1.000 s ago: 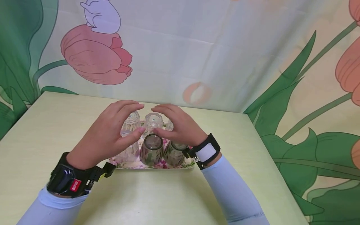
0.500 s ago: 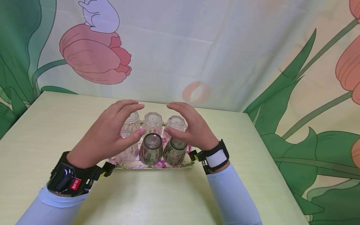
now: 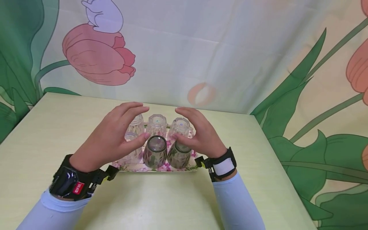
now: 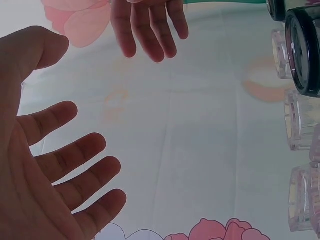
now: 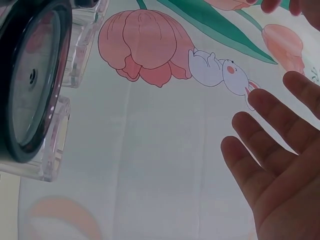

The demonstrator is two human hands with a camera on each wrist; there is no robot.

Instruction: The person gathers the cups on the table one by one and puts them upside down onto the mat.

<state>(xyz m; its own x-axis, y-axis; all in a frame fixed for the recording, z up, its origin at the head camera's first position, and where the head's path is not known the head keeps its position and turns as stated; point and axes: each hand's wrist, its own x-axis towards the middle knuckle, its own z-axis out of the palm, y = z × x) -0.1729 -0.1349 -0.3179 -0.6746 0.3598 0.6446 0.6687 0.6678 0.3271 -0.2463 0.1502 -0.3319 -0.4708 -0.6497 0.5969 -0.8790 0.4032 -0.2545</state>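
Note:
Several upside-down drinking glasses stand in two rows on a flowered tray [image 3: 135, 168]. In front, a dark grey glass [image 3: 155, 152] is in the middle and another dark glass [image 3: 179, 156] at the right; a clear glass [image 3: 133, 153] at the left is partly behind my hand. Clear glasses, such as the back middle one [image 3: 157, 125] and the back right one [image 3: 180, 126], form the far row. My left hand [image 3: 110, 137] hovers over the tray's left side, fingers spread and holding nothing. Facing it, my right hand [image 3: 203, 134] hovers over the right side, likewise holding nothing.
The tray rests on a pale table [image 3: 161, 201]. Behind the table hangs a curtain [image 3: 161, 64] printed with tulips, leaves and a white rabbit. Both wrists wear black straps with small cameras, such as the right wrist strap [image 3: 223, 166].
My right hand has moved right, away from the left hand, and uncovered the back right glass. The left hand and the glasses have stayed in place.

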